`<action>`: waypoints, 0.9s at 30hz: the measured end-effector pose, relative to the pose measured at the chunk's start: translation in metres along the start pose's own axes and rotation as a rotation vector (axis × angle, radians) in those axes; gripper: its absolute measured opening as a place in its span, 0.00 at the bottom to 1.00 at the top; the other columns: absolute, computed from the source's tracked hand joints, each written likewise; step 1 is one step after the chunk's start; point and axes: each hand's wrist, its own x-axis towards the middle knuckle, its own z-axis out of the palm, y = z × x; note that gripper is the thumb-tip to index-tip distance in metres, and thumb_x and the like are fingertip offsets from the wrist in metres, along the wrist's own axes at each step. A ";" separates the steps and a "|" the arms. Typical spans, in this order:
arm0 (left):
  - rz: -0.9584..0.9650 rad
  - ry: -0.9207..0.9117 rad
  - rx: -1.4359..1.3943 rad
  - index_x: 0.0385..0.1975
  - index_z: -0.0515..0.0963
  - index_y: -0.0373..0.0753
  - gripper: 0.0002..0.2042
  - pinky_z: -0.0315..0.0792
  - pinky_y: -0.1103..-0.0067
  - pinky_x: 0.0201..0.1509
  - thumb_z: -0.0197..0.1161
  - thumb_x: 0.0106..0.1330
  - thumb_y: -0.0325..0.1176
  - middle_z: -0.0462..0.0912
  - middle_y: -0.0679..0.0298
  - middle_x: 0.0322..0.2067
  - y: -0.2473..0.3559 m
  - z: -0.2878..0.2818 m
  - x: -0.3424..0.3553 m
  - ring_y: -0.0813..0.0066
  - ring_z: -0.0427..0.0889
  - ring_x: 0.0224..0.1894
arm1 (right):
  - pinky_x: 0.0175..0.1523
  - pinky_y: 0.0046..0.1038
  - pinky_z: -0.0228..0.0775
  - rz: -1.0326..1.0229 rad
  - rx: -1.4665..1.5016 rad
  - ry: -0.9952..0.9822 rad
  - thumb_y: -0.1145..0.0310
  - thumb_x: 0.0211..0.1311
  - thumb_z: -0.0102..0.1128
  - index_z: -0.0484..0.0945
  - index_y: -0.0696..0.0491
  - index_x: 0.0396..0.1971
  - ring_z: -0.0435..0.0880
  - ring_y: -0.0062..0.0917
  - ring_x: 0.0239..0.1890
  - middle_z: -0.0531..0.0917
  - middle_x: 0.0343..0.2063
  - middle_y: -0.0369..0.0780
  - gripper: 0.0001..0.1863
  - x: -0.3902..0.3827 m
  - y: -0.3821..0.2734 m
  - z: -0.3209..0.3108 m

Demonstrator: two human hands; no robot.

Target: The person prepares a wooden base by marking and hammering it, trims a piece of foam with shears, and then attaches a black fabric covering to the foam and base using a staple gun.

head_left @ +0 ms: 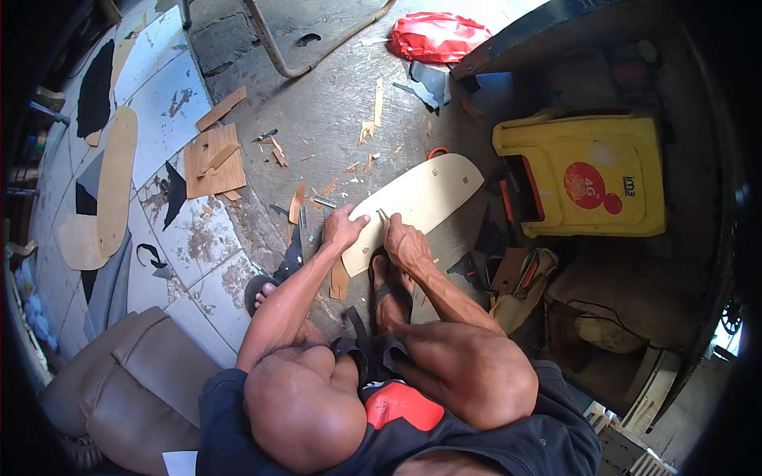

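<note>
A long pale wooden board (432,186) with rounded corners lies slanted on the floor before my feet. It has a few small square marks or fittings on its face. My left hand (341,228) is closed on its left edge, thumb on top and fingers partly hidden. Over the board's near edge, my right hand (406,242) is closed in a pinch. A small thin dark piece (382,213) shows at its fingertips, too small to name. Beyond the board's far edge a red ring-shaped handle (437,151) peeks out.
Wood scraps and splinters (377,103) litter the floor. A square plywood piece (216,161) and a curved board (117,178) lie left. A yellow plastic container (595,178) stands right, below a dark cabinet or table edge. A red plastic bag (438,37) sits far off; brown cushions (151,381) are near left.
</note>
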 end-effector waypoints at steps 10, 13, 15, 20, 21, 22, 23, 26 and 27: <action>-0.094 -0.134 -0.032 0.49 0.83 0.37 0.22 0.77 0.62 0.54 0.71 0.60 0.47 0.86 0.46 0.46 0.022 -0.020 -0.004 0.45 0.85 0.50 | 0.43 0.55 0.76 -0.123 -0.132 0.005 0.59 0.75 0.45 0.70 0.59 0.41 0.85 0.59 0.33 0.84 0.28 0.60 0.16 0.008 0.005 -0.010; -0.098 -0.131 -0.048 0.47 0.83 0.37 0.22 0.77 0.62 0.53 0.71 0.60 0.46 0.86 0.45 0.45 0.022 -0.020 -0.005 0.45 0.85 0.49 | 0.42 0.53 0.77 -0.131 -0.131 -0.003 0.59 0.75 0.46 0.71 0.60 0.39 0.86 0.57 0.32 0.84 0.28 0.60 0.16 0.007 0.004 -0.012; -0.078 -0.152 -0.087 0.47 0.83 0.37 0.21 0.77 0.62 0.52 0.70 0.60 0.46 0.86 0.45 0.44 0.031 -0.014 -0.003 0.46 0.85 0.48 | 0.42 0.53 0.77 -0.112 -0.154 0.017 0.59 0.74 0.47 0.72 0.60 0.38 0.86 0.56 0.33 0.84 0.28 0.59 0.17 0.006 0.014 -0.017; -0.076 -0.126 -0.102 0.45 0.84 0.37 0.19 0.77 0.62 0.51 0.70 0.60 0.45 0.87 0.47 0.41 0.021 -0.019 -0.005 0.46 0.86 0.45 | 0.44 0.49 0.79 -0.149 -0.190 -0.064 0.62 0.72 0.49 0.77 0.63 0.39 0.87 0.53 0.36 0.85 0.31 0.58 0.17 0.018 0.000 -0.022; -0.075 -0.132 -0.128 0.44 0.84 0.38 0.19 0.77 0.62 0.50 0.70 0.60 0.45 0.87 0.47 0.41 0.020 -0.019 -0.005 0.47 0.86 0.45 | 0.45 0.48 0.79 -0.149 -0.193 -0.074 0.62 0.72 0.49 0.77 0.64 0.39 0.87 0.53 0.37 0.86 0.32 0.58 0.17 0.019 -0.003 -0.024; -0.080 -0.143 -0.125 0.44 0.84 0.38 0.18 0.77 0.62 0.49 0.70 0.60 0.45 0.88 0.48 0.40 0.022 -0.024 -0.004 0.47 0.86 0.44 | 0.46 0.47 0.80 -0.143 -0.192 -0.096 0.62 0.71 0.50 0.78 0.64 0.40 0.87 0.52 0.38 0.86 0.32 0.57 0.17 0.021 -0.006 -0.027; -0.091 -0.150 -0.106 0.43 0.84 0.38 0.18 0.77 0.62 0.49 0.70 0.60 0.45 0.88 0.48 0.40 0.022 -0.024 -0.005 0.47 0.86 0.44 | 0.47 0.47 0.80 -0.136 -0.191 -0.117 0.62 0.71 0.50 0.78 0.63 0.40 0.88 0.52 0.39 0.86 0.33 0.57 0.17 0.022 -0.009 -0.030; -0.072 -0.151 -0.003 0.44 0.85 0.38 0.19 0.77 0.63 0.49 0.70 0.59 0.45 0.87 0.47 0.41 0.024 -0.020 -0.002 0.49 0.86 0.45 | 0.48 0.45 0.80 -0.091 -0.164 -0.163 0.62 0.70 0.51 0.80 0.62 0.39 0.88 0.50 0.40 0.86 0.35 0.56 0.17 0.031 -0.003 -0.027; -0.053 -0.142 -0.040 0.44 0.85 0.38 0.19 0.77 0.64 0.47 0.71 0.59 0.45 0.88 0.49 0.39 0.022 -0.017 0.003 0.52 0.87 0.42 | 0.48 0.45 0.81 -0.071 -0.155 -0.172 0.62 0.69 0.52 0.81 0.62 0.38 0.88 0.50 0.40 0.86 0.35 0.56 0.16 0.035 0.003 -0.026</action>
